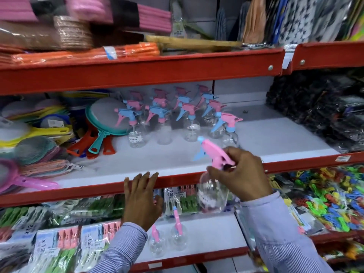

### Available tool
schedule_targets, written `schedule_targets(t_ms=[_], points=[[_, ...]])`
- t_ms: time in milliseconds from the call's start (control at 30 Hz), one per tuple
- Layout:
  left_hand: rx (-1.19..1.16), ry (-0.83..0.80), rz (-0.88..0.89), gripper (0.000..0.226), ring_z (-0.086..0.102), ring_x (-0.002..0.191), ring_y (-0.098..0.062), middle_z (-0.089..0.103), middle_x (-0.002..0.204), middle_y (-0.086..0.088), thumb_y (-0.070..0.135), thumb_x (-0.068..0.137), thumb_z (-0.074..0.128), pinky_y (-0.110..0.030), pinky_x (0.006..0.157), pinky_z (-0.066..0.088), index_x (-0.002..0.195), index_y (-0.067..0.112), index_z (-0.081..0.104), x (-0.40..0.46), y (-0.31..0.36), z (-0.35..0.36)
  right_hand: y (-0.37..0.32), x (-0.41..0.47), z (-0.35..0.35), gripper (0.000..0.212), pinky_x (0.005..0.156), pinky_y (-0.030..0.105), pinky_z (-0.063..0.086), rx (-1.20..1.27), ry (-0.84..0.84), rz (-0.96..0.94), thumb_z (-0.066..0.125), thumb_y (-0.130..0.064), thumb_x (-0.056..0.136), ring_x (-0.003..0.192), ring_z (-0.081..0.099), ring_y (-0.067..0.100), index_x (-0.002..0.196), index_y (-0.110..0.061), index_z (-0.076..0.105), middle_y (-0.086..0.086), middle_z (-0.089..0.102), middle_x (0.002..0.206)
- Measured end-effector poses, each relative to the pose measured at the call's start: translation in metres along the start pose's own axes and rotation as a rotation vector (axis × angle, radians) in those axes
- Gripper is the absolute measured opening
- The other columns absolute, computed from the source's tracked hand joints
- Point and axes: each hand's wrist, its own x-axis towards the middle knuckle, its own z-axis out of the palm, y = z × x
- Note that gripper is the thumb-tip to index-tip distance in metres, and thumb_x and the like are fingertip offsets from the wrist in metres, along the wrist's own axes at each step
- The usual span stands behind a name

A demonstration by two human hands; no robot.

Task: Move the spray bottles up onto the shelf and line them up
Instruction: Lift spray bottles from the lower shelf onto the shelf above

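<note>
Bottle (211, 186) hangs upright by its pink neck in the closed right hand (241, 174), just below the shelf (110, 170) lip, lined-up row (177, 119) up-left; left hand (142, 196) rests open, empty.

Red-edged shelf (275, 134), spray bottles (177, 123) (rows), strainers (102, 123)

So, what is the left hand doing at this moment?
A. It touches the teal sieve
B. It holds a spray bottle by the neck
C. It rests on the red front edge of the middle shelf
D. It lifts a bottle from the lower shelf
C: the left hand lies empty with its fingers over the red shelf edge, while the right hand holds the spray bottle.
</note>
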Motion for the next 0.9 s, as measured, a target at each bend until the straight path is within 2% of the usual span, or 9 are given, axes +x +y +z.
schedule_targets(t_ms=[100, 200, 300, 400, 533, 633, 700, 767, 900], points=[[0.003, -0.007, 0.007, 0.067, 0.051, 0.123, -0.034, 0.059, 0.130, -0.009, 0.035, 0.070, 0.064, -0.064, 0.112, 0.024, 0.133, 0.021, 0.049, 0.000, -0.001, 0.000, -0.019, 0.037, 0.004, 0.020, 0.061, 0.018, 0.049, 0.057, 0.131, -0.060, 0.082, -0.024, 0.068, 0.061, 0.062, 0.012, 0.082, -0.020, 0.069, -0.003, 0.069, 0.070], [0.014, -0.017, 0.017, 0.068, 0.051, 0.123, -0.031, 0.059, 0.130, -0.007, 0.036, 0.071, 0.065, -0.064, 0.112, 0.026, 0.135, 0.022, 0.047, -0.002, -0.003, -0.001, -0.020, 0.077, 0.025, 0.022, 0.063, 0.015, 0.048, 0.092, 0.158, -0.049, 0.081, -0.021, 0.068, 0.064, 0.064, 0.017, 0.087, -0.014, 0.074, 0.004, 0.072, 0.073], [0.017, -0.020, 0.019, 0.068, 0.052, 0.121, -0.029, 0.060, 0.129, -0.005, 0.038, 0.070, 0.064, -0.062, 0.111, 0.027, 0.135, 0.024, 0.046, -0.001, -0.005, -0.002, -0.011, 0.108, 0.050, 0.023, 0.065, 0.027, 0.053, 0.070, 0.137, -0.024, 0.081, -0.020, 0.066, 0.069, 0.069, 0.026, 0.086, -0.010, 0.074, 0.010, 0.076, 0.078], [0.010, -0.021, 0.017, 0.067, 0.052, 0.121, -0.028, 0.060, 0.128, -0.003, 0.040, 0.070, 0.061, -0.060, 0.112, 0.027, 0.134, 0.025, 0.046, -0.002, -0.006, -0.002, 0.003, 0.124, 0.071, 0.027, 0.067, 0.022, 0.046, 0.062, 0.115, 0.009, 0.081, -0.017, 0.066, 0.071, 0.066, 0.025, 0.092, -0.011, 0.074, 0.011, 0.076, 0.085], [0.005, -0.028, 0.009, 0.069, 0.051, 0.122, -0.029, 0.059, 0.129, -0.003, 0.041, 0.069, 0.063, -0.061, 0.110, 0.030, 0.134, 0.027, 0.047, 0.000, -0.008, 0.001, 0.017, 0.132, 0.090, 0.030, 0.075, 0.024, 0.050, 0.049, 0.205, -0.019, 0.082, -0.016, 0.066, 0.075, 0.066, 0.026, 0.094, -0.010, 0.073, 0.013, 0.075, 0.088], [0.007, -0.028, 0.008, 0.068, 0.051, 0.122, -0.029, 0.059, 0.129, -0.003, 0.040, 0.069, 0.063, -0.062, 0.110, 0.031, 0.134, 0.027, 0.047, 0.000, -0.008, 0.002, 0.020, 0.132, 0.097, 0.051, 0.079, 0.020, 0.049, 0.147, 0.256, 0.004, 0.084, -0.011, 0.065, 0.081, 0.067, 0.018, 0.112, -0.011, 0.065, 0.010, 0.075, 0.098], [0.002, -0.019, 0.005, 0.066, 0.052, 0.122, -0.029, 0.060, 0.129, -0.003, 0.040, 0.069, 0.063, -0.062, 0.110, 0.030, 0.133, 0.027, 0.049, 0.001, -0.008, 0.002, 0.021, 0.130, 0.101, 0.067, 0.085, 0.031, 0.057, 0.252, 0.280, 0.034, 0.084, -0.008, 0.064, 0.085, 0.070, 0.022, 0.124, -0.017, 0.055, 0.010, 0.074, 0.099], [0.000, -0.009, 0.005, 0.065, 0.052, 0.121, -0.029, 0.060, 0.128, -0.003, 0.039, 0.069, 0.063, -0.062, 0.110, 0.029, 0.132, 0.027, 0.050, 0.001, -0.007, 0.003, 0.022, 0.127, 0.103, 0.078, 0.085, 0.041, 0.059, 0.321, 0.308, 0.047, 0.081, -0.005, 0.065, 0.084, 0.070, 0.026, 0.133, -0.021, 0.046, 0.011, 0.074, 0.094], [-0.003, 0.003, 0.013, 0.064, 0.051, 0.121, -0.028, 0.060, 0.127, -0.003, 0.038, 0.069, 0.061, -0.060, 0.111, 0.027, 0.131, 0.026, 0.050, 0.001, -0.008, 0.003, 0.019, 0.119, 0.106, 0.093, 0.087, 0.041, 0.057, 0.364, 0.356, 0.045, 0.079, 0.001, 0.067, 0.083, 0.069, 0.027, 0.144, -0.021, 0.034, 0.012, 0.075, 0.090]])
